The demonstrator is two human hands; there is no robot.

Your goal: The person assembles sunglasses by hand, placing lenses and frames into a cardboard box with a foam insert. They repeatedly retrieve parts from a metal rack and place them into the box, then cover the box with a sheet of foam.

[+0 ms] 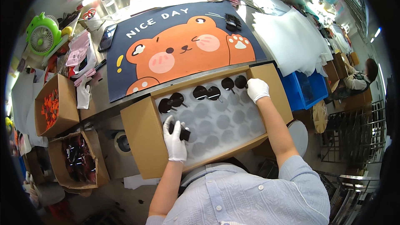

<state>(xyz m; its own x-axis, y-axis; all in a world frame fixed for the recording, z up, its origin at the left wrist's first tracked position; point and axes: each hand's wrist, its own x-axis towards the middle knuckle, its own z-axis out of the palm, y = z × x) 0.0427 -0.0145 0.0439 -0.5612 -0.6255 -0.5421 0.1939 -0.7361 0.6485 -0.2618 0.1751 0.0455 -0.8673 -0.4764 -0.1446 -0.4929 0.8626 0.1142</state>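
An open cardboard box (137,137) lies before me, its flaps folded out. Inside, a translucent white sheet (215,109) carries a row of dark round lenses (200,92) with small stems along the far side. Paler round shapes show through from below the sheet. My right hand (258,90), in a white glove, has its fingertips at the edge of the rightmost dark round lens (241,82). My left hand (175,140), gloved too, grips a dark stack of pieces (184,135) over the box's left side; the fingers partly hide it.
A bear-printed mat (187,56) covers the bench beyond, with a phone (107,37) and black hair claw (233,22). Left are cartons of orange pieces (50,109) and dark glossy pieces (78,159). White sheets (290,37) overhang a blue bin (304,90). A person (359,78) sits far right.
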